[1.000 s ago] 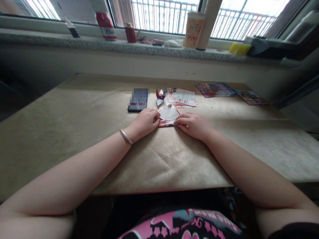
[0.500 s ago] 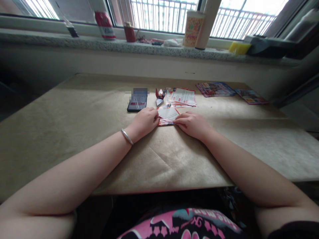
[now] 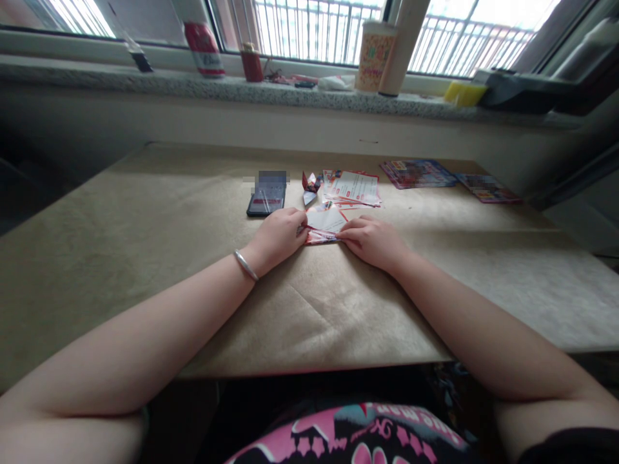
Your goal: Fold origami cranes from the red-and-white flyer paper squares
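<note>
A partly folded sheet of printed paper (image 3: 325, 221) lies on the table between my hands, its white side up and a coloured folded strip along the near edge. My left hand (image 3: 283, 231) pinches its left edge, fingers bent. The fingertips of my right hand (image 3: 370, 237) close on the right end of the folded strip. Just beyond the sheet stands a small folded paper piece (image 3: 311, 188) with pointed petals. To its right is a stack of printed sheets (image 3: 355, 187). A phone (image 3: 268, 193) rests beyond my left hand.
Glossy printed leaflets (image 3: 418, 174) and another small pile (image 3: 488, 187) lie at the table's far right. On the windowsill (image 3: 300, 93) stand a red can (image 3: 204, 50), a red jar (image 3: 251, 63), a patterned paper cup (image 3: 373, 57) and a yellow block (image 3: 465, 93).
The fingers of my left hand have shifted slightly at the sheet's left edge. My right hand and the things around stay where they were.
</note>
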A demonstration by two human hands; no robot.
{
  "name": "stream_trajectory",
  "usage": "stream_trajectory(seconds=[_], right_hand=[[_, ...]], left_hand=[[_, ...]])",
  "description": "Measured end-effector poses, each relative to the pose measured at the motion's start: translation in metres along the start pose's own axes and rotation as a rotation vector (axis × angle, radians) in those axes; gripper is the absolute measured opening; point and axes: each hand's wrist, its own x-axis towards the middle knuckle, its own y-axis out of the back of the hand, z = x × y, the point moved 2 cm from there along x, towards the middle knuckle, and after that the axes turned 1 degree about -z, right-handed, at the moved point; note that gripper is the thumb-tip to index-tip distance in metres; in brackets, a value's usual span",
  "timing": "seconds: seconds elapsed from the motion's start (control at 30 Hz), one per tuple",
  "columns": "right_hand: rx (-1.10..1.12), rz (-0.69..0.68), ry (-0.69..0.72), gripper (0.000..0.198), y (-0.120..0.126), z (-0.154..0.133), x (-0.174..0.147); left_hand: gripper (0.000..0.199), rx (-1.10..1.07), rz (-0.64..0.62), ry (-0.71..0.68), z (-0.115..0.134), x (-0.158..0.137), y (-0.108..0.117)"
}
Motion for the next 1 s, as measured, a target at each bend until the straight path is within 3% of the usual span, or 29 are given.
stream_trajectory(seconds=[0.13,0.23,0.47,0.8,1.0], right_hand=[[-0.005,-0.018,-0.008,0.027,0.000,0.000,0.000],[-0.015,-0.031,-0.013,0.027,0.001,-0.001,0.000],[-0.011,-0.042,-0.022,0.028,0.002,-0.002,0.000],[-0.079,-0.065,-0.067,0.030,0.002,-0.005,0.002],[-0.112,-0.055,-0.114,0.030,0.001,0.000,0.004]], left_hand=[[0.024,0.057,0.008,-0.098,0.007,-0.005,0.005],[0.030,0.135,-0.061,-0.150,0.014,-0.010,0.009],[0.032,0.184,-0.115,-0.148,0.021,-0.015,0.017],[0.036,0.259,-0.146,-0.171,0.026,-0.014,0.010],[0.031,0.219,-0.095,-0.168,0.022,-0.010,0.005]])
